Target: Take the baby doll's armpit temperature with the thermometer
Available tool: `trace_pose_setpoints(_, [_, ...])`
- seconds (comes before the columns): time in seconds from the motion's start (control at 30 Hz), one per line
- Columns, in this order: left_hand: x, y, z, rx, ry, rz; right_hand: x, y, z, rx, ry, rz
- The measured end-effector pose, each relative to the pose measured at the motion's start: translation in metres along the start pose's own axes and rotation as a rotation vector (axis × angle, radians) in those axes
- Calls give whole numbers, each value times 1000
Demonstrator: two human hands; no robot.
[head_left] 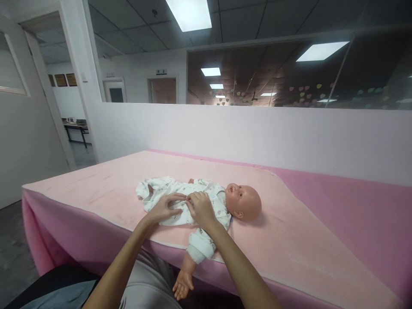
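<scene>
A baby doll [243,201] lies on its back on a pink-covered table [96,189], head to the right. It wears a white patterned romper [167,189]. My left hand [165,208] and my right hand [201,208] rest on the doll's belly, fingertips meeting at the front of the romper and pinching the cloth there. Both hands are closed on the fabric. One doll arm [188,274] hangs over the near table edge.
A lighter pink blanket [289,240] covers the table's left and middle; darker pink cloth [354,210] shows at the right. A white half wall [257,133] with glass above stands behind. An open doorway [71,120] is at the left. My lap [144,287] is below the table edge.
</scene>
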State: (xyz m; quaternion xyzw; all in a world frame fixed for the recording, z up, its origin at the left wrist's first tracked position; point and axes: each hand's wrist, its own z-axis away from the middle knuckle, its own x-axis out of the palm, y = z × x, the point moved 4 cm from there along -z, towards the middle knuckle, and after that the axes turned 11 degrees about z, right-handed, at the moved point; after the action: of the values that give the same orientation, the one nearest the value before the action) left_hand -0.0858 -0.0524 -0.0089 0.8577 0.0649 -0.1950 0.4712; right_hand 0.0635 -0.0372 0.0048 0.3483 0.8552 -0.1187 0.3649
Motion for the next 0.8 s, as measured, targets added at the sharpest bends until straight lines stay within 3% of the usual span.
trace_pose_setpoints(0.27, [1, -4, -3, 20, 32, -81, 5, 1, -1, 21, -7, 30])
trace_pose_setpoints(0.5, [-3, -10, -2, -47, 39, 37, 5, 1, -1, 23, 2, 29])
trace_pose_setpoints(0.8, [-1, -3, -3, 27, 37, -192, 4, 1, -1, 28, -1, 22])
